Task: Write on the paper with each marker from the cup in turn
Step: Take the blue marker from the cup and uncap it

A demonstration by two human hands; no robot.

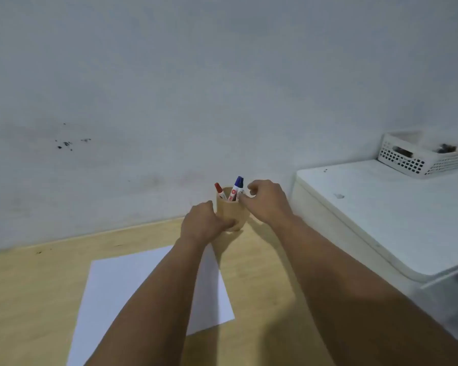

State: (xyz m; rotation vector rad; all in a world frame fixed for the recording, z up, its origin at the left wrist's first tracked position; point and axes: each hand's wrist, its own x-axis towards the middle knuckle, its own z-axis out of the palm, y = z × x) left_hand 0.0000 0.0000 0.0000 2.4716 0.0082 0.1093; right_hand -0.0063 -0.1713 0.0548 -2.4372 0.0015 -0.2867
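A light wooden cup (pixel 234 211) stands near the back of the wooden table, by the wall. A red-capped marker (pixel 219 190) and a blue-capped marker (pixel 237 186) stick out of it. My left hand (pixel 201 223) is wrapped around the cup's lower left side. At the cup's right rim my right hand (pixel 266 200) has its fingertips pinched at a marker, though whether they hold it is unclear. A white sheet of paper (pixel 122 291) lies on the table in front of the cup, partly under my left forearm.
The table (pixel 27 286) meets a pale wall at the back. A white cabinet top (pixel 386 215) rises to the right of the table, with a white perforated basket (pixel 421 157) on its far end. A translucent plastic box (pixel 455 299) sits at the lower right.
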